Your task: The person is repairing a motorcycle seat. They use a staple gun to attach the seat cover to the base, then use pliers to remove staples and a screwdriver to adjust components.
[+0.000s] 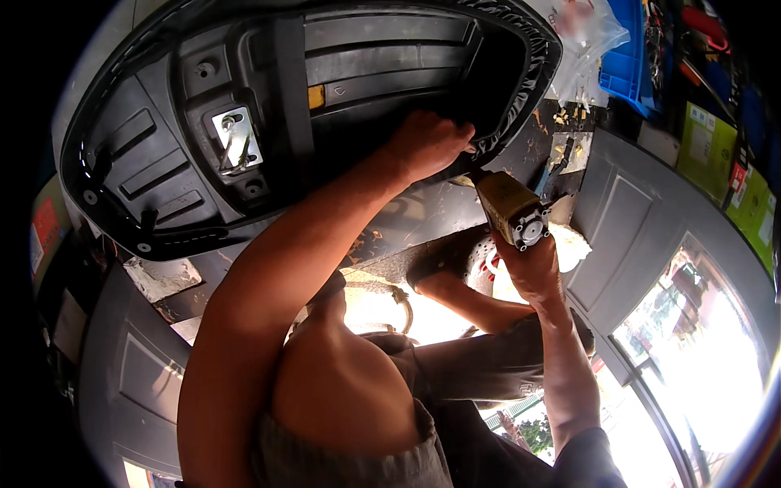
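An upside-down motorcycle seat (382, 61) shows its black plastic base, with a metal latch plate (236, 138) fixed toward its left end. Black cover material (533, 69) is folded over the rim and lies in pleats at the right end. My left hand (431, 145) is closed at the near right rim, pinching the cover's edge; its fingertips are partly hidden. In my right hand (529, 264) is a tan staple gun (508, 197), gripped from below. Its nose points at the rim, just below my left fingers; whether it touches cannot be made out.
The seat lies on a dark, worn bench top (407, 213). Beyond its right end are a clear plastic bag (582, 37) and a blue crate (626, 61). Green boxes (708, 150) stand far right. Grey panelled doors (622, 215) flank the bench, and my legs are below it.
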Available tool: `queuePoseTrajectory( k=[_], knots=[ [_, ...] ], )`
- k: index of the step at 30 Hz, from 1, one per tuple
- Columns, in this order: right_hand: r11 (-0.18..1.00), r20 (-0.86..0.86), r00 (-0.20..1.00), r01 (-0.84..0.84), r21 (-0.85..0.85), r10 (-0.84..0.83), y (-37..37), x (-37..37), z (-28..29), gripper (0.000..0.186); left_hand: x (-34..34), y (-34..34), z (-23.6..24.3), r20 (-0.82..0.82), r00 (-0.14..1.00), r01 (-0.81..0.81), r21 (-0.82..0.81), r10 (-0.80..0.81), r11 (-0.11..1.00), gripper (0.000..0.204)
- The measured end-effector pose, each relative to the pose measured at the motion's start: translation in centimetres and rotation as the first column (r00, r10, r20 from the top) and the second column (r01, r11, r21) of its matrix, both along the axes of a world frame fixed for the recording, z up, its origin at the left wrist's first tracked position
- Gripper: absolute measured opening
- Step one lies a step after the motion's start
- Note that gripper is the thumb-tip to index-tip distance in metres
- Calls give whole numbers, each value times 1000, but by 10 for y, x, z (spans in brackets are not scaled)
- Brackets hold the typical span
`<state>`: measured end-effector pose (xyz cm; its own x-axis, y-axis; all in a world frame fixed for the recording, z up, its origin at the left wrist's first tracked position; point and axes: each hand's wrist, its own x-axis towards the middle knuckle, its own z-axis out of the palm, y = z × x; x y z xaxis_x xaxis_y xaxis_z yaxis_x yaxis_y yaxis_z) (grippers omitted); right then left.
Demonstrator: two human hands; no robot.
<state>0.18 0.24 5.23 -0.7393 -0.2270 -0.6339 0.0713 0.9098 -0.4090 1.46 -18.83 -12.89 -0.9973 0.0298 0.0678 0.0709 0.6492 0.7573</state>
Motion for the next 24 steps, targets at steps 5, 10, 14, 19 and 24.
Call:
queuePoseTrajectory(
  k=[5,10,14,19,24],
  knots=[
    [999,32,999,32,-33,-31,-2,-5,-2,26,1,2,1,12,1000,-7,-14,8,1000,27],
    [997,27,998,-58,47,57,-16,-9,-10,23,0,3,-5,-6,1000,-28,-18,28,999,27],
    [997,-49,996,-72,-4,72,-19,-5,-16,24,2,3,-2,-17,1000,-14,-4,14,1000,22],
    [979,8,991,-132,155,132,-25,-13,-22,26,5,9,-5,-48,999,5,-33,-7,999,13],
    [960,84,984,-175,219,160,-35,-12,-27,39,9,16,-7,-94,995,35,-80,-42,996,9]
  ],
)
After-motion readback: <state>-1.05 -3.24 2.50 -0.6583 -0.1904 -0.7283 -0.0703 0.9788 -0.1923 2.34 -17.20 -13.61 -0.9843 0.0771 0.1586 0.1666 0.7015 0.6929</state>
